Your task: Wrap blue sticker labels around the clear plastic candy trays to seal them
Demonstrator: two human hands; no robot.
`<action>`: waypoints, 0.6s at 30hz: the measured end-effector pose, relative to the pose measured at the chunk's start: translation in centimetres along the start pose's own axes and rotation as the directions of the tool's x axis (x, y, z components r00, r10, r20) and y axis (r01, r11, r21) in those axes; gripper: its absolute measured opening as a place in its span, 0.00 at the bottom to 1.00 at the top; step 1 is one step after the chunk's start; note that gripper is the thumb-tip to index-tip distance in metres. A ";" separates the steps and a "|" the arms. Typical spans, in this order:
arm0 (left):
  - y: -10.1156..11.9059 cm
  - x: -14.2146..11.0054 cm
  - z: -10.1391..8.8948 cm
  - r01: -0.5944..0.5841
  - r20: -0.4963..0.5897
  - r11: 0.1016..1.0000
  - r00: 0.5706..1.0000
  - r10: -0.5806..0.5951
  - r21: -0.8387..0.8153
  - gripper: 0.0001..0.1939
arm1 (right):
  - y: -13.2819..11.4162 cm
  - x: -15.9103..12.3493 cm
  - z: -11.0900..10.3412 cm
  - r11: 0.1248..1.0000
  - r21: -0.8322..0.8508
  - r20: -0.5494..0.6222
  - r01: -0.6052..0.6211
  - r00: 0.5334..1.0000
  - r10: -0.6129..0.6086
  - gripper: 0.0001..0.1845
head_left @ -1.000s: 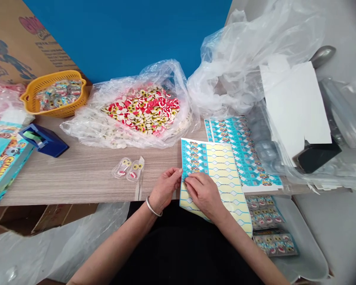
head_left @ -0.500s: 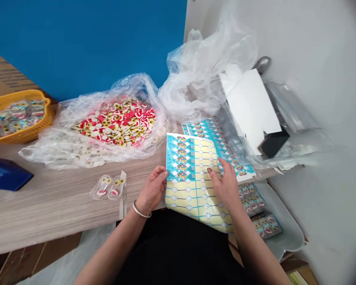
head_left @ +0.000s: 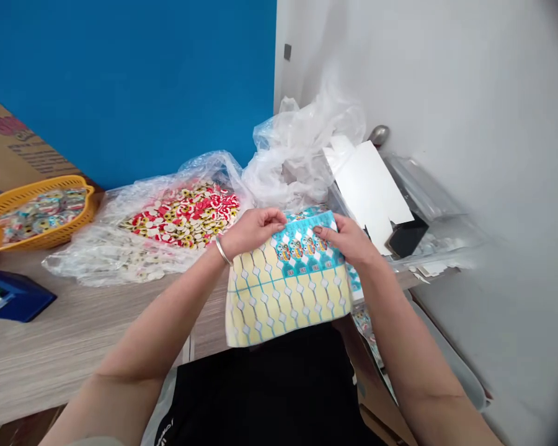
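Note:
Held up before my body is a sticker sheet (head_left: 288, 297), with blue printed labels at its upper right and bare yellow backing over the rest. My left hand (head_left: 253, 234), a bracelet at its wrist, is closed with thumb and fingers pinched at the sheet's top edge, by the end of the printed row. Whether a single label is lifted there I cannot tell. My right hand (head_left: 348, 241) grips the upper right corner, its thumb lying on the printed labels. Behind the held sheet, more printed sheets (head_left: 356, 285) lie partly hidden on the table.
Left of the hands, a clear plastic bag (head_left: 106, 260) spreads open around many red, white and yellow discs (head_left: 186, 214). Farther left stand a yellow basket (head_left: 69, 232) of small packs and a blue box (head_left: 23, 297). A white box (head_left: 376, 186) and crumpled plastic (head_left: 297, 148) sit behind.
The sheet has been turned so its printed labels now run along the top right. My left hand moved up to the top edge, and my right hand to the upper corner.

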State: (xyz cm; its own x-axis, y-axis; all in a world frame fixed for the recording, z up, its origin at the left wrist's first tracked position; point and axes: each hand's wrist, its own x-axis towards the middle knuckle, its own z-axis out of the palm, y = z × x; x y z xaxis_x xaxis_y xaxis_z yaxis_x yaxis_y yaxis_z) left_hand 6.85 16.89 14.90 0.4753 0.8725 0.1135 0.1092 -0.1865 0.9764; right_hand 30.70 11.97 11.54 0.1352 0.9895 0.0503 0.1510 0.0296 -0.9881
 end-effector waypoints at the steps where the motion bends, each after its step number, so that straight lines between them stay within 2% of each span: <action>1: 1.3 -1.1 0.0 -0.084 -0.133 0.994 0.987 0.093 0.072 0.08 | 0.6 -0.5 0.1 0.986 0.138 0.011 -0.099 0.995 0.098 0.21; 2: 2.4 -2.8 0.2 -0.148 -0.263 0.982 0.949 0.175 0.119 0.11 | 1.3 -1.2 0.2 0.949 0.269 0.001 -0.166 0.985 0.172 0.19; 3: 3.3 -4.9 0.4 -0.173 -0.340 0.976 0.917 0.209 0.134 0.14 | 2.2 -2.1 0.3 0.899 0.392 -0.035 -0.196 0.973 0.228 0.18; 4: 3.7 -7.3 0.7 -0.145 -0.332 0.982 0.926 0.178 0.123 0.13 | 3.1 -3.1 0.5 0.842 0.503 -0.100 -0.193 0.955 0.279 0.18; 5: 3.5 -9.8 1.1 -0.079 -0.207 0.993 0.974 0.095 0.085 0.08 | 4.1 -4.1 0.8 0.785 0.593 -0.155 -0.177 0.932 0.327 0.18; 6: 2.8 -12.1 1.6 0.036 0.045 0.999 0.998 -0.038 0.034 0.07 | 5.1 -5.1 1.2 0.732 0.663 -0.196 -0.158 0.907 0.373 0.18; 7: 1.6 -14.2 2.3 0.167 0.277 0.986 0.946 -0.169 0.031 0.06 | 6.1 -6.0 1.7 0.684 0.716 -0.224 -0.142 0.880 0.418 0.18; 8: 0.0 -15.9 3.1 0.275 0.389 0.960 0.881 -0.271 0.047 0.05 | 6.9 -6.8 2.3 0.644 0.754 -0.245 -0.128 0.855 0.457 0.19; 9: -1.9 -17.2 4.2 0.362 0.406 0.930 0.841 -0.357 0.069 0.06 | 7.6 -7.5 3.1 0.616 0.779 -0.262 -0.115 0.834 0.486 0.19; 10: -3.7 -18.0 5.3 0.427 0.370 0.902 0.829 -0.420 0.068 0.10 | 8.1 -8.1 4.0 0.603 0.791 -0.277 -0.104 0.818 0.504 0.20; 11: -5.3 -18.4 6.5 0.470 0.308 0.882 0.837 -0.453 0.021 0.18 | 8.5 -8.7 4.9 0.602 0.792 -0.291 -0.095 0.810 0.510 0.20; 13: -7.5 -18.3 8.7 0.463 0.204 0.877 0.878 -0.433 -0.131 0.26 | 8.7 -9.7 6.6 0.611 0.785 -0.280 -0.107 0.818 0.502 0.21; 15: -8.2 -17.4 10.0 0.393 0.052 0.876 0.917 -0.395 -0.279 0.24 | 8.4 -10.8 7.7 0.593 0.792 -0.228 -0.142 0.833 0.505 0.20; 16: -8.2 -17.0 10.1 0.353 -0.045 0.873 0.920 -0.390 -0.337 0.20 | 8.1 -11.4 7.9 0.572 0.804 -0.197 -0.161 0.836 0.512 0.19; 18: -8.2 -16.2 9.6 0.300 -0.229 0.851 0.876 -0.424 -0.431 0.14 | 7.8 -12.4 7.6 0.534 0.825 -0.147 -0.186 0.841 0.520 0.17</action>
State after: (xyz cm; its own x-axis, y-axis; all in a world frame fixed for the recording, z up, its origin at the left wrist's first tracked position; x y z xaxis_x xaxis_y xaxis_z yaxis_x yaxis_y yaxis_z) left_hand 6.64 -0.03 3.32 0.1705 0.9468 -0.2728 -0.1411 0.2975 0.9442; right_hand 22.77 0.98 2.09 0.3363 0.8272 -0.4502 -0.7524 -0.0515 -0.6567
